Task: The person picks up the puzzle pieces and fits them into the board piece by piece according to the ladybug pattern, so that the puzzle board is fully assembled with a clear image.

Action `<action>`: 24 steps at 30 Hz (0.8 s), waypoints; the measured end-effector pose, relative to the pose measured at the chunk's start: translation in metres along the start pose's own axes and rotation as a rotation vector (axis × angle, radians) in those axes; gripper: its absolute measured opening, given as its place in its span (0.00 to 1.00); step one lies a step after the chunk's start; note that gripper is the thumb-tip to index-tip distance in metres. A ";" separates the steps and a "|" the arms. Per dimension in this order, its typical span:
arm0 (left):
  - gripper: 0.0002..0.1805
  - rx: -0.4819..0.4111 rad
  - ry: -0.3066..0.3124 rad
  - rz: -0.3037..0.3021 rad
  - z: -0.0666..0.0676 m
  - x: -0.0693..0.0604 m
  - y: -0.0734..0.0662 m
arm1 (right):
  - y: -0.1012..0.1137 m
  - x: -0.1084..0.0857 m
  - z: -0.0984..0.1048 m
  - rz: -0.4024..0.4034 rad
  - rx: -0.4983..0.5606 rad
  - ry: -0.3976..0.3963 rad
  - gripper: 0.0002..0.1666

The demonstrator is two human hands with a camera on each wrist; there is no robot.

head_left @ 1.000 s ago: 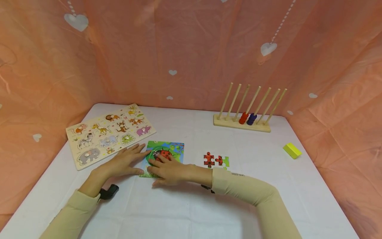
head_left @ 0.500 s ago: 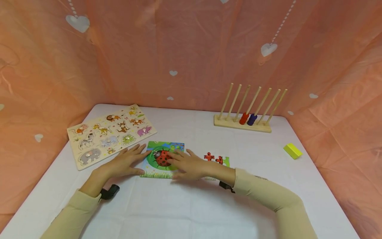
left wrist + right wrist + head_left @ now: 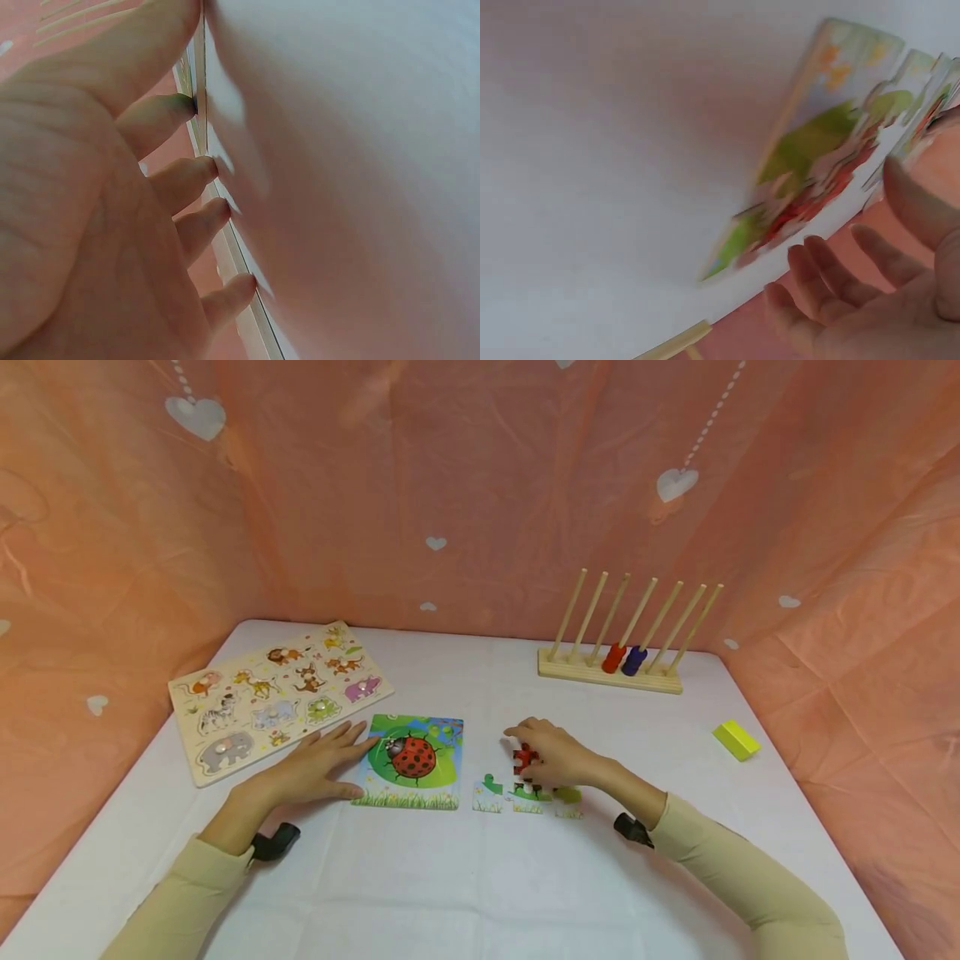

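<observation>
A square ladybug picture board (image 3: 412, 757) lies flat in the middle of the table. My left hand (image 3: 313, 767) rests at its left edge, fingers spread, thumb and index fingertip touching the border. In the left wrist view that hand (image 3: 97, 202) has its fingertips down on the white surface. To the right of the board lie several loose jigsaw pieces, among them a red spotted piece (image 3: 525, 760) and a grass piece (image 3: 528, 805). Over them hovers my right hand (image 3: 561, 755), hiding part of the group. The right wrist view has the fingers loosely bent, holding nothing, beside the pieces (image 3: 810, 150).
Behind my left hand lies a wooden animal peg puzzle (image 3: 277, 693). A wooden peg rack (image 3: 609, 675) with red and purple beads stands at the back right. A yellow block (image 3: 736, 740) sits near the right edge. Pink curtains surround the table.
My right hand has lifted off the ladybug board and moved right, over the loose pieces. The whole ladybug picture is now uncovered. My left hand has stayed in place.
</observation>
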State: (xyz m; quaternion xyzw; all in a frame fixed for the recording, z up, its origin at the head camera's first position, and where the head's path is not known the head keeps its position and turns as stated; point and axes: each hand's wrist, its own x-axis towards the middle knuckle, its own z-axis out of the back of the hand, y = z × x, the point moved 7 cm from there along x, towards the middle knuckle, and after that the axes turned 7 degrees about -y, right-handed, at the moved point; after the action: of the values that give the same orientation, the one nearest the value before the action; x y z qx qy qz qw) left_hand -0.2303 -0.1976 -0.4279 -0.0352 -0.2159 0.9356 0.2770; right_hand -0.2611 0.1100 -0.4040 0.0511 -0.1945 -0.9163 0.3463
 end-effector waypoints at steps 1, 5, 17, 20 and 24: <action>0.47 0.001 0.000 -0.001 0.000 0.000 0.000 | -0.003 -0.001 0.001 -0.009 0.002 -0.017 0.34; 0.47 0.005 -0.006 -0.005 0.002 0.000 -0.001 | -0.010 -0.002 0.005 -0.030 -0.010 -0.049 0.33; 0.47 -0.073 0.009 -0.006 -0.001 0.001 -0.001 | -0.011 -0.003 -0.001 -0.040 0.019 -0.020 0.34; 0.47 -0.083 0.006 -0.006 0.000 0.002 -0.002 | -0.010 -0.004 -0.001 -0.028 0.025 -0.029 0.33; 0.47 -0.086 0.003 -0.003 0.000 0.002 -0.003 | -0.009 -0.005 -0.001 -0.011 0.031 -0.036 0.32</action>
State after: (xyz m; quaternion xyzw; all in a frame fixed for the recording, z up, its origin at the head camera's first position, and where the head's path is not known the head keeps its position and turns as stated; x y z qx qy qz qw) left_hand -0.2305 -0.1942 -0.4262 -0.0484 -0.2553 0.9251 0.2768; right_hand -0.2630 0.1189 -0.4088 0.0409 -0.2149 -0.9158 0.3370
